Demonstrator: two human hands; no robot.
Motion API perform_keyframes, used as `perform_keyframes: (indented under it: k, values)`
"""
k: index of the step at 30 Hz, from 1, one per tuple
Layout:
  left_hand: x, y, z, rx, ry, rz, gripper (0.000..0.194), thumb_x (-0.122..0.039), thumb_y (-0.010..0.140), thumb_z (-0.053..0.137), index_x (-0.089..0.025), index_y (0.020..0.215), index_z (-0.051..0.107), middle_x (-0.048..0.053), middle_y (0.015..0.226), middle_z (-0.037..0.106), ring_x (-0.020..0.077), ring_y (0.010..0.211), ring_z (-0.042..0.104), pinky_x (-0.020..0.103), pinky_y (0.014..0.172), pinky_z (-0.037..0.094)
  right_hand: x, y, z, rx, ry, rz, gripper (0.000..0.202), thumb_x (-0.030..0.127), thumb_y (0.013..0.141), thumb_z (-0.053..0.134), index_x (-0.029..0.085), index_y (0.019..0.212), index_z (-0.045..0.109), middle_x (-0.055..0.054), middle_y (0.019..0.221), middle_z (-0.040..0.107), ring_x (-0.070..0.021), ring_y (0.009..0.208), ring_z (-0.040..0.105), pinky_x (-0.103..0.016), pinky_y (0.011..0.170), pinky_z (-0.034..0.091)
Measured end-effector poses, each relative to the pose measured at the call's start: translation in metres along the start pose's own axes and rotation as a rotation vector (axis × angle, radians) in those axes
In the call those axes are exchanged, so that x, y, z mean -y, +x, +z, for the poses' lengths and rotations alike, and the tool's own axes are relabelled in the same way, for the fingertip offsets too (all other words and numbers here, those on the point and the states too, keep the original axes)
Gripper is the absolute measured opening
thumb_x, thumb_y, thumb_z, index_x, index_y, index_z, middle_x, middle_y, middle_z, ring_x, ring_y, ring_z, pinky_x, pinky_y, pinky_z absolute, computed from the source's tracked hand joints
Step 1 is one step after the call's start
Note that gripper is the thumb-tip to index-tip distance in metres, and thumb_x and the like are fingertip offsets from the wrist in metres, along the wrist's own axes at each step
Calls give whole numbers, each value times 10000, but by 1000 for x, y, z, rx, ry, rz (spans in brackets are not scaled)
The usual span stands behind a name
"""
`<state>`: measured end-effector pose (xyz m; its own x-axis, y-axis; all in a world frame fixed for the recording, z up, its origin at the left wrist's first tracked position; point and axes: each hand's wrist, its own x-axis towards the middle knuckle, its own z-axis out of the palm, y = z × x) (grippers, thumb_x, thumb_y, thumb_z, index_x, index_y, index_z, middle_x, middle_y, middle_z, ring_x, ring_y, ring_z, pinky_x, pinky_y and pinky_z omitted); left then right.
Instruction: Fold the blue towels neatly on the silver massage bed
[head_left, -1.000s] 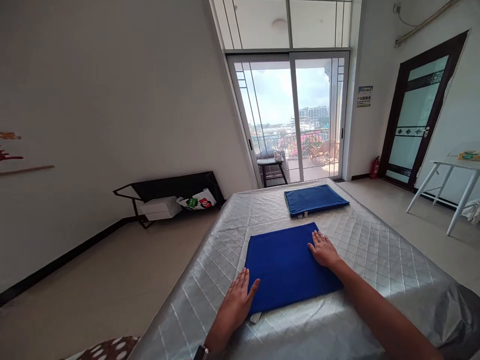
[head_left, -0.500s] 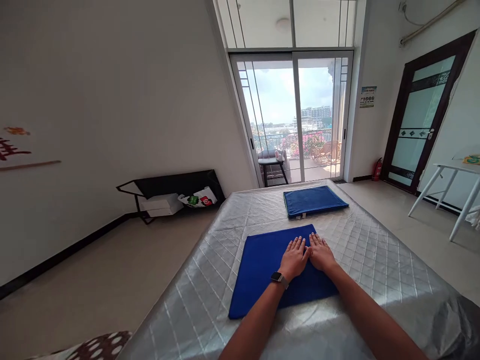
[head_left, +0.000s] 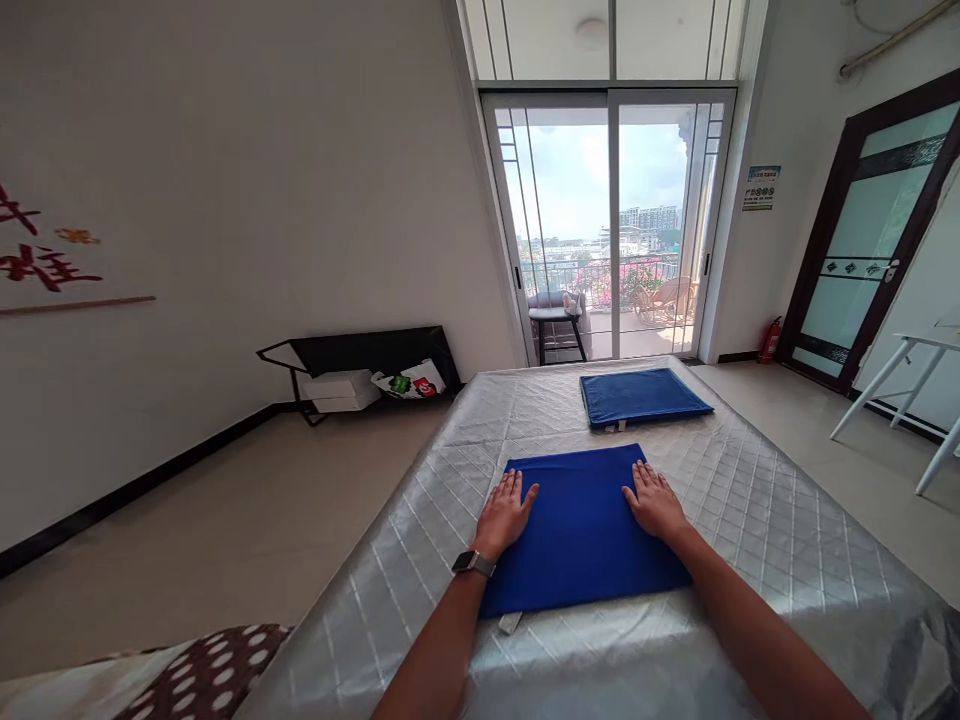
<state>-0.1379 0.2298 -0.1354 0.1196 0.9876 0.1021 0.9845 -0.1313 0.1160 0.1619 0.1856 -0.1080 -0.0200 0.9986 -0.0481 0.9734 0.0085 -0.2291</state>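
Leftmost, red lettering (head_left: 49,268) marks the pale wall, and lower down a brown cloth with white dots (head_left: 202,670) reaches into the bottom corner. Next along, a low black rack (head_left: 367,350) stands by the wall, carrying white boxes (head_left: 341,390) and, just beside them, a printed bag (head_left: 411,382). A silver quilted cover (head_left: 405,580) spreads from there across the middle.

The left hand (head_left: 506,515), with a watch (head_left: 472,563) at its wrist, lies palm down along the left edge of a blue cloth (head_left: 581,540). Its grip is unclosed: the fingers stretch towards the far left corner and the thumb points inward over the fabric. The cloth lies flat on the silver cover, between the two hands, and a pale tag (head_left: 510,623) pokes out from its near edge. Beyond it are a dark stool (head_left: 555,315) behind the glass of a sliding door (head_left: 613,230) and a second blue piece (head_left: 645,397), which lies apart from the first.

The right hand (head_left: 654,503) rests palm down on the cloth's right edge, near the far corner, its grip likewise unclosed around anything, fingers straight. Further right come a notice (head_left: 762,188), a red extinguisher (head_left: 770,340), a dark-framed door (head_left: 870,240) and a white-legged stand (head_left: 870,391).
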Motion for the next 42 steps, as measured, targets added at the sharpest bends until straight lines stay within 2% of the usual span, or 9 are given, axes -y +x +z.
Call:
perform_keyframes:
  k: [7,14,20,24,28,33,36,39,42]
  values:
    - [0,-2,-2,9,-21,-6,774,-570,999,149,-22,1513,336,197,1601,289,293,1499,246,441,1207,238,2,4,-11,68,-45,15,678,459,1026,185,69,1580,182,-110,1649,165,-188,1525,101,-368,1222,99]
    - [-1,-2,0,0,-23,-2,798,-588,994,140,-14,1516,325,209,1601,279,299,1495,259,446,1202,244,16,38,-27,28,-46,-19,649,398,1021,203,56,1572,217,-122,1635,214,-183,1523,118,-369,1221,102]
    - [6,-1,5,-25,1,13,806,-620,983,140,-52,1508,368,194,1584,329,301,1487,281,458,1192,265,12,53,-10,-11,-45,-3,643,393,1021,201,61,1571,230,-116,1632,229,-187,1519,145,-354,1219,111]
    - [8,-3,3,-14,29,-1,839,-631,979,127,-19,1497,373,218,1563,360,310,1478,300,468,1191,268,9,55,-1,-59,-50,7,646,412,1022,202,73,1571,239,-126,1629,234,-198,1520,145,-387,1219,108]
    - [-21,-10,-4,38,28,142,859,-628,983,108,11,1500,356,212,1577,338,292,1484,292,429,1206,259,11,56,0,-52,-37,15,656,410,1018,219,52,1568,231,-133,1627,229,-200,1521,139,-386,1219,104]
    - [-101,-1,-8,-6,-30,400,741,-596,1002,152,-118,1516,387,129,1588,371,261,1491,284,427,1215,254,11,57,1,-64,5,13,660,407,1015,210,48,1568,230,-132,1632,218,-209,1524,124,-398,1220,111]
    - [-139,18,-4,-1,-41,443,646,-506,1024,192,-139,1521,379,135,1588,373,259,1496,273,443,1212,257,9,56,2,-69,-4,-8,649,387,1012,222,48,1565,242,-147,1622,248,-212,1523,130,-407,1215,135]
    - [-153,35,4,6,-58,390,623,-470,1029,178,-145,1521,378,156,1577,386,272,1486,295,485,1197,273,9,55,1,-66,-23,-25,630,364,1016,206,56,1564,256,-148,1616,261,-206,1522,133,-412,1211,149]
    - [-143,43,11,20,-78,312,688,-534,1016,153,-124,1522,374,165,1581,372,277,1489,289,478,1204,258,11,53,-2,-56,-35,-8,628,359,1017,213,48,1561,257,-144,1620,249,-203,1520,145,-393,1215,132]
